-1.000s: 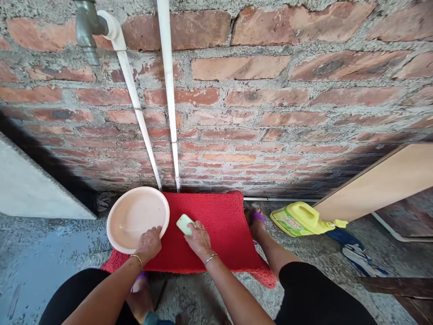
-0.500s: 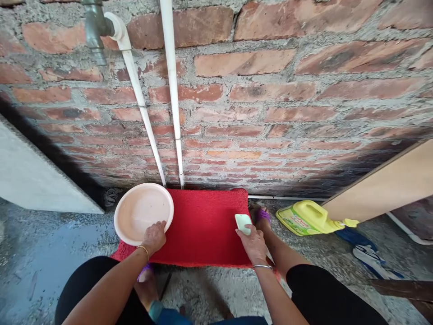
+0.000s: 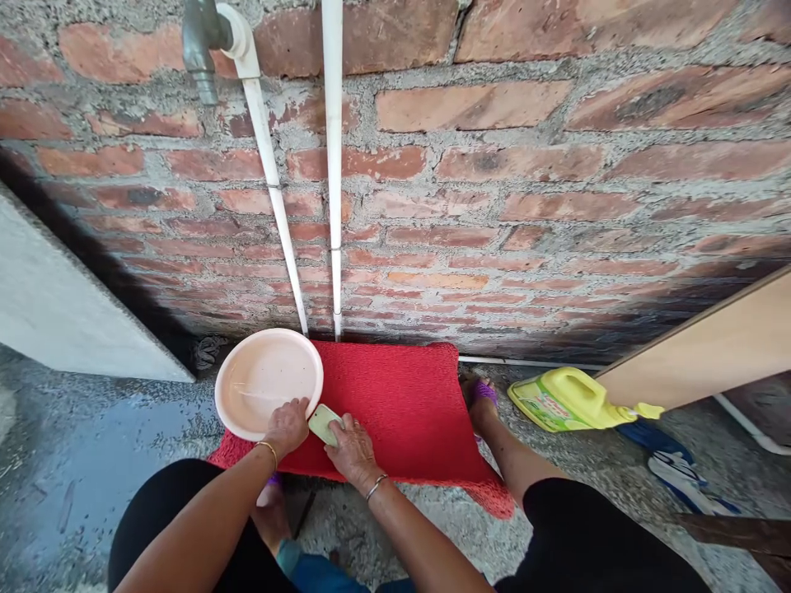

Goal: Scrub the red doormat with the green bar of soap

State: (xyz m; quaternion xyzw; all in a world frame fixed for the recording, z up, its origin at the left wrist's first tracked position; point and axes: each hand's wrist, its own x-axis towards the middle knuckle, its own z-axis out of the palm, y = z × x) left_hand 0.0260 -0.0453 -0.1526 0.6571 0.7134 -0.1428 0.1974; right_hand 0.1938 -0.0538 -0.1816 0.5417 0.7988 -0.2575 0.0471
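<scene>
My left hand (image 3: 288,427) grips the near right rim of a pale pink plastic basin (image 3: 247,371), fingers over the edge. A little water appears to lie in the basin, which tilts slightly on the left end of a red cloth (image 3: 395,403). My right hand (image 3: 354,451) is closed around a flat pale green block (image 3: 324,423) with rounded corners, perhaps a scrubbing brush; its underside is hidden. The block is beside the basin's rim, close to my left fingers, above the wetter-looking red cloth.
A brick wall (image 3: 470,206) with white pipes (image 3: 334,165) and a grey tap (image 3: 201,49) rises ahead. On the right a yellow jug (image 3: 574,399) leans on a tan board (image 3: 704,346), near a slipper (image 3: 685,482). A grey slab (image 3: 80,296) stands left.
My right hand has carried the pale green block left across the red cloth to the basin. My left hand stays on the rim. The view has shifted slightly.
</scene>
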